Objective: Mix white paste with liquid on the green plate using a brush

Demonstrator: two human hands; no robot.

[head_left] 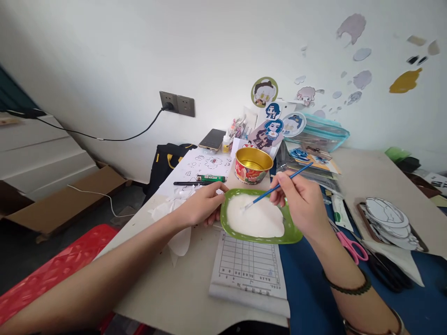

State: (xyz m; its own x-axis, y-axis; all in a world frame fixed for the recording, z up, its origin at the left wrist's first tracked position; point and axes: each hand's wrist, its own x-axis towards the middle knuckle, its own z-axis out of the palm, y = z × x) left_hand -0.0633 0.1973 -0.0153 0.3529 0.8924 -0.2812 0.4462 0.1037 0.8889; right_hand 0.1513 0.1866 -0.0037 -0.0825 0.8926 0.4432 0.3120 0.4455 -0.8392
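Note:
My right hand (302, 200) is closed on a thin blue paintbrush (279, 187), whose tip touches the white contents of a green tray (292, 235). My left hand (204, 204) grips the tray's left rim, fingers curled around the edge. The tray rests on the desk, partly on a printed form sheet (248, 266). Just behind it stands a round gold-lined tin with a floral side (252, 166).
White tissue (174, 209) lies under my left wrist. Sheets of drawings, a black pen and a green lighter (210, 178) sit behind. Pink scissors (352, 246), paper cutouts (389, 218), a phone (212, 139), stickers and a blue plastic pouch (323, 132) crowd the right and back.

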